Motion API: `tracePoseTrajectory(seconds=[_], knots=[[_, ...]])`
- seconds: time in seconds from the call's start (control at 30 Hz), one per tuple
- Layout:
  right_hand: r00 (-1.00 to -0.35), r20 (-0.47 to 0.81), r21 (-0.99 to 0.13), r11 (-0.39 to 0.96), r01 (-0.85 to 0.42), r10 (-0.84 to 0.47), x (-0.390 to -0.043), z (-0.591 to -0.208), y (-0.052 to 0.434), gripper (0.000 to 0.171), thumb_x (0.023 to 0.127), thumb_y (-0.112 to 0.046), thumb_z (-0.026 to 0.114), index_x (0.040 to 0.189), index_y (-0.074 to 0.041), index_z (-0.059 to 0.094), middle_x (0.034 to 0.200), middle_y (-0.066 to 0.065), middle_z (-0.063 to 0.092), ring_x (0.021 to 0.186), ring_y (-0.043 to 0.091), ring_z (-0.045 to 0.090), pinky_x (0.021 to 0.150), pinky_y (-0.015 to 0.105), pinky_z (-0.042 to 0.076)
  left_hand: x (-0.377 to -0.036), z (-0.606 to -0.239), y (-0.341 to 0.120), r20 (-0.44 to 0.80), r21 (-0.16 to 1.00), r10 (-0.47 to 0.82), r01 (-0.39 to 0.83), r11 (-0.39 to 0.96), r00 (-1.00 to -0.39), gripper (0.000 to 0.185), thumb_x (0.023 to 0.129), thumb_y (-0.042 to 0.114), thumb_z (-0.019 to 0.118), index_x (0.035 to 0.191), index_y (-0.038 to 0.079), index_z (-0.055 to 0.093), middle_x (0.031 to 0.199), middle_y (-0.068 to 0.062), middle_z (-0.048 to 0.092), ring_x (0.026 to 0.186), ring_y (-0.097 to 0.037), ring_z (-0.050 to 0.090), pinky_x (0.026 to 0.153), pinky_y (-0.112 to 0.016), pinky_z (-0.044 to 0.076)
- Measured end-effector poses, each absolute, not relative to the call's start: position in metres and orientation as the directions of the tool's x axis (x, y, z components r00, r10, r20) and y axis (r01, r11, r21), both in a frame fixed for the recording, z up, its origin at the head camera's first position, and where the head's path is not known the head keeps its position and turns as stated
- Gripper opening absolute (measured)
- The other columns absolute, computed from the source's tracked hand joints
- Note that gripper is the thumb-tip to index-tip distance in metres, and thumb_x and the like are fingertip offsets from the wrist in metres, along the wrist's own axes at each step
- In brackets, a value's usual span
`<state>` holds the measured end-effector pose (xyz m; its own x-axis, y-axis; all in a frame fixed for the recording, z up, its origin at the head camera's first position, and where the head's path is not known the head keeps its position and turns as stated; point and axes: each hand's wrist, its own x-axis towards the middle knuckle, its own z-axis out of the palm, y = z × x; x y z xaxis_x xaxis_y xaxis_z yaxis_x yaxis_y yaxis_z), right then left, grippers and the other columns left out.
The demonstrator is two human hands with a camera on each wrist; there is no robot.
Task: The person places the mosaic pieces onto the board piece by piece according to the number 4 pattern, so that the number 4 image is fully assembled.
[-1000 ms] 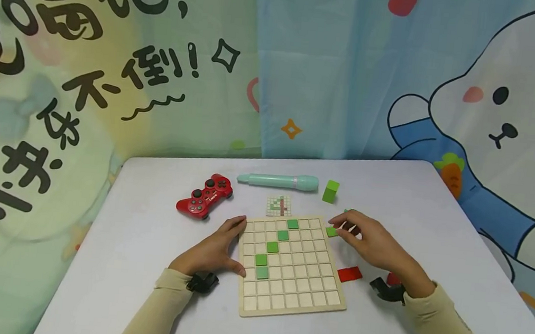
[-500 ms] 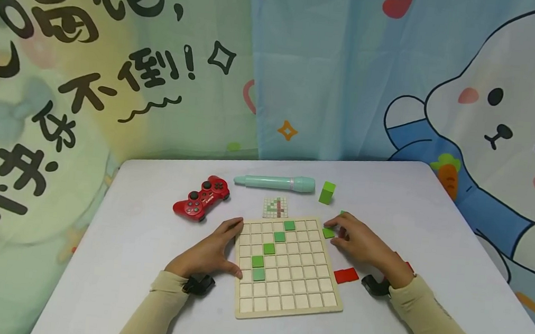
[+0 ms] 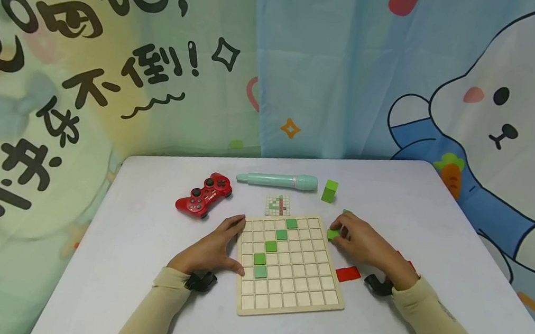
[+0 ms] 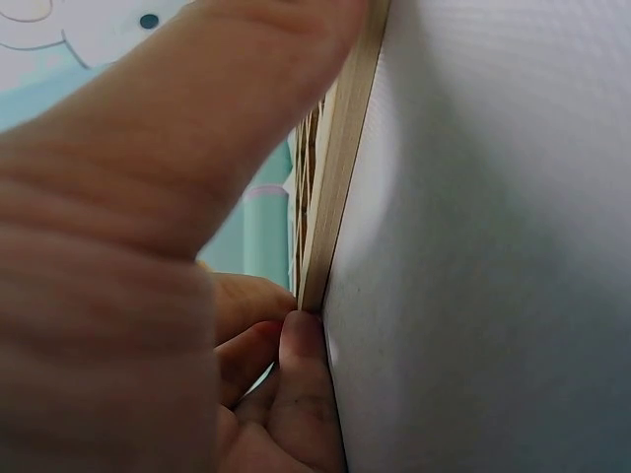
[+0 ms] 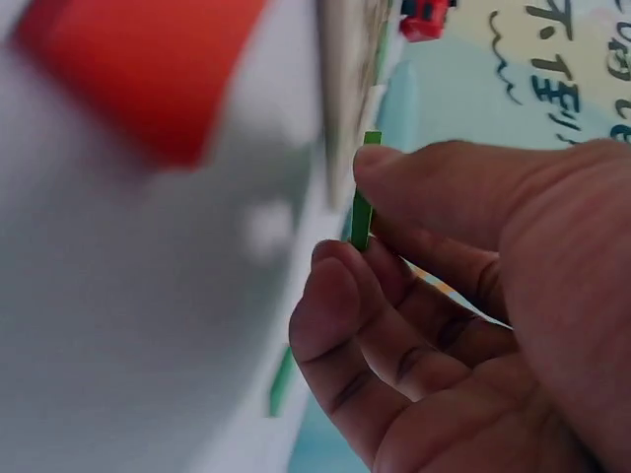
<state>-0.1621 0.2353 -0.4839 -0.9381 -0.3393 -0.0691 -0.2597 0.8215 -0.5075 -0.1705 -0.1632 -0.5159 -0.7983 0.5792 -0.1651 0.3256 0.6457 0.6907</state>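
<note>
Two hands are at work by a wooden board full of little squares. The board lies flat on a white table.

The right hand is just past the right edge of the board, near the far corner. It pinches a thin green tile between the thumb and the fingers. In the right wrist view the tile shows edge-on, with the thumb on one side and a curled finger on the other.

The left hand rests on the table against the left edge of the board. Its fingers are straight and press the side of the board; it holds nothing.

Five green tiles sit on the board in a slanted line. A red tile lies on the table just right of the board, near the right wrist.

Behind the board lie a small picture card, a red game controller, a long mint-green pen and a green block standing up.
</note>
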Motion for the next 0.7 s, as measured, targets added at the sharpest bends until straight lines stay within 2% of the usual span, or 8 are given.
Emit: tracePoseTrajectory(seconds=[0.13,0.3,0.5,0.7], knots=[[-0.920,-0.062,-0.520,0.799,-0.301,-0.386,-0.152,-0.468,0.225,0.020,0.097,-0.012,0.078,0.115,-0.010,0.070,0.110,0.003,0.064,0.095,0.014,0.060,0.076,0.025,0.055,-0.171,-0.515,-0.162,-0.158,0.687,0.576,0.330,0.648,-0.802,0.129,0.070,0.040,0.101,0.169,0.006,0.026,0.179,-0.007,0.019,0.166,-0.031,0.022,0.132,-0.051,0.032],[-0.863,-0.041,-0.544,0.736,-0.404,-0.504,-0.139,-0.456,0.197,0.017,0.099,-0.015,0.077,0.115,-0.013,0.071,0.112,0.000,0.062,0.088,0.006,0.057,0.073,0.021,0.054,-0.170,-0.514,-0.164,-0.157,0.689,0.574,0.328,0.647,-0.804,0.129,0.070,0.040,0.101,0.169,0.006,0.026,0.179,-0.007,0.019,0.166,-0.031,0.022,0.132,-0.050,0.031],[-0.764,-0.033,-0.536,0.657,-0.530,-0.644,-0.130,-0.459,0.154,0.014,0.100,-0.017,0.075,0.114,-0.013,0.072,0.112,-0.001,0.061,0.088,0.003,0.057,0.076,0.021,0.054,-0.171,-0.516,-0.166,-0.150,0.691,0.573,0.329,0.644,-0.806,0.129,0.070,0.041,0.101,0.169,0.007,0.026,0.179,-0.007,0.019,0.166,-0.031,0.022,0.132,-0.050,0.031],[-0.737,-0.055,-0.552,0.636,-0.539,-0.673,-0.122,-0.470,0.129,0.011,0.101,-0.017,0.073,0.111,-0.011,0.073,0.110,-0.002,0.061,0.083,-0.001,0.053,0.076,0.019,0.052,-0.173,-0.518,-0.164,-0.153,0.697,0.581,0.329,0.637,-0.799,0.129,0.070,0.042,0.100,0.170,0.007,0.026,0.179,-0.006,0.019,0.166,-0.030,0.023,0.131,-0.050,0.033]])
